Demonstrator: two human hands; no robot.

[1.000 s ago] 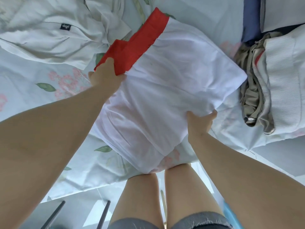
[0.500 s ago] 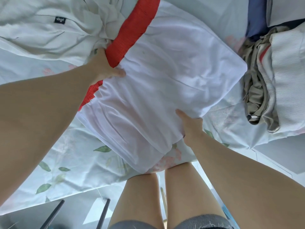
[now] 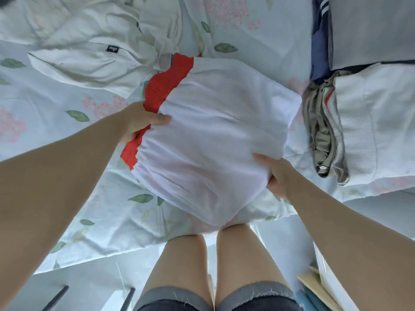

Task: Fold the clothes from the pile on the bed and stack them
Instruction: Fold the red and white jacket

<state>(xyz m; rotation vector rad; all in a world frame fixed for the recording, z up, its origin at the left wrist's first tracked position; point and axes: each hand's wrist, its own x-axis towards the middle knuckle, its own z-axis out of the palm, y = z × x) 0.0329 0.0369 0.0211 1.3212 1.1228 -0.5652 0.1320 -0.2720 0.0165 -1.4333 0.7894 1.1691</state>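
Both hands are gripping the folded white garment point(image 3: 215, 140) at frame centre, left hand point(image 3: 139, 122) pinching its red band, right hand point(image 3: 276, 173) its near-right edge; keeping it level should preserve folds toward the right-hand stack point(image 3: 359, 131).

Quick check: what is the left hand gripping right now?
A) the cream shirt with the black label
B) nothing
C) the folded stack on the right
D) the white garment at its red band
D: the left hand pinches the white garment at its red band, thumb on top; the right hand holds the opposite edge.
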